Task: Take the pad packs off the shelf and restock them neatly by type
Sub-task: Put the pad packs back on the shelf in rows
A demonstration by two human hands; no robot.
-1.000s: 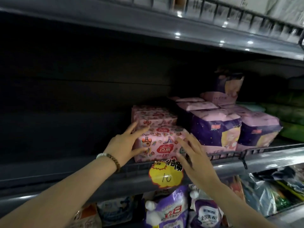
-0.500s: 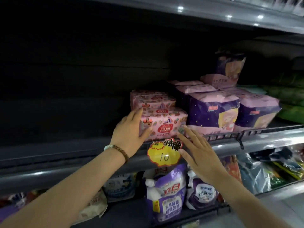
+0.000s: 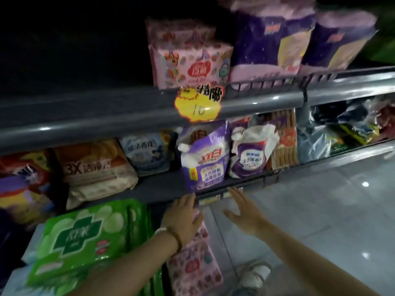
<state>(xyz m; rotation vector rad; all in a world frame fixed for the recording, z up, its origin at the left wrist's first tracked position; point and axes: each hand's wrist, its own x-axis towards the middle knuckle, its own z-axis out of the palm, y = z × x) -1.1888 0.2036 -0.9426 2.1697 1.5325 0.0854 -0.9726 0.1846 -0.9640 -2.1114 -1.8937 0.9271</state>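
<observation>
Upper centre of the frame: pink pad packs [image 3: 188, 65] stand in file behind the rail of the upper shelf [image 3: 106, 116], with purple pad packs [image 3: 271, 39] just beside them on the right. Each type keeps its own row, which suggests restocking is well under way.

Lower centre: a further pink pack [image 3: 193, 268] lies below the shelves, with a green pack [image 3: 85, 238] to its left. Both appear not yet shelved, so work is judged to remain.

The left hand [image 3: 183, 218], fingers straight, lies flat over the upper end of the low pink pack; whether it touches cannot be told. The right hand [image 3: 243, 212], fingers spread, holds nothing and hovers near the lip of the lower shelf [image 3: 245, 186].

Surroundings: a yellow price tag [image 3: 198, 103] hangs on the rail. Detergent pouches [image 3: 205, 165] and a beige bag [image 3: 96, 167] fill the lower shelf. A shoe [image 3: 254, 276] stands on the tiled floor [image 3: 320, 210]. The space left of the pink row is too dark to read. The projecting lower shelf — directly above the hands — is the likely obstacle to lifting.
</observation>
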